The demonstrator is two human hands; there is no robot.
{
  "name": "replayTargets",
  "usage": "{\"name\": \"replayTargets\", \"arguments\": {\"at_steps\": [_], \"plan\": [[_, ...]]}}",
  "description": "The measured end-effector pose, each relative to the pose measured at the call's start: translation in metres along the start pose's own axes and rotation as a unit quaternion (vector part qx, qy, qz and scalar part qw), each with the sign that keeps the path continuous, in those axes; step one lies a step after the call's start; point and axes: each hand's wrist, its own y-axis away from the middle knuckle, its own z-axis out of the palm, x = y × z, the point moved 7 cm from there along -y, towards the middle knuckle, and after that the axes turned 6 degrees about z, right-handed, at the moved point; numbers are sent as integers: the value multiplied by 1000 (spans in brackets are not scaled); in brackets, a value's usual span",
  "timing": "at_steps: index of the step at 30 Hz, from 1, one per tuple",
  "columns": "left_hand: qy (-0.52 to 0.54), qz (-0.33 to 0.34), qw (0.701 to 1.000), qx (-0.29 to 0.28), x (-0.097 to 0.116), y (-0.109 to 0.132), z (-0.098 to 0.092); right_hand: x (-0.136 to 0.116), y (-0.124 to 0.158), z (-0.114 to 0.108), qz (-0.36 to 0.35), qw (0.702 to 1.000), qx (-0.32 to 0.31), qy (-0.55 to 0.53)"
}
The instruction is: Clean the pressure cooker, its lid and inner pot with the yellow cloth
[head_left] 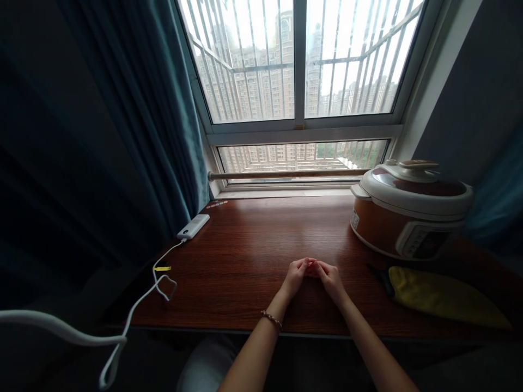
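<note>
My left hand and my right hand rest on the dark wooden desk, near its front edge. Their fingertips meet in the middle, curled together. Something small and reddish shows between the fingertips; I cannot make out what it is. A beaded bracelet circles my left wrist. Both forearms reach in from the bottom of the view.
An electric pressure cooker stands at the right back. A yellow cloth item lies in front of it. A white power bank with a white cable sits at the left. A teal curtain hangs beside the barred window.
</note>
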Motion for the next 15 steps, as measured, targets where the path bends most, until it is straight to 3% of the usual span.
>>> {"name": "replayTargets", "arguments": {"at_steps": [15], "plan": [[-27, 10, 1000, -11, 0, -3, -1, 0, 0, 0, 4, 1000, 12, -4]]}}
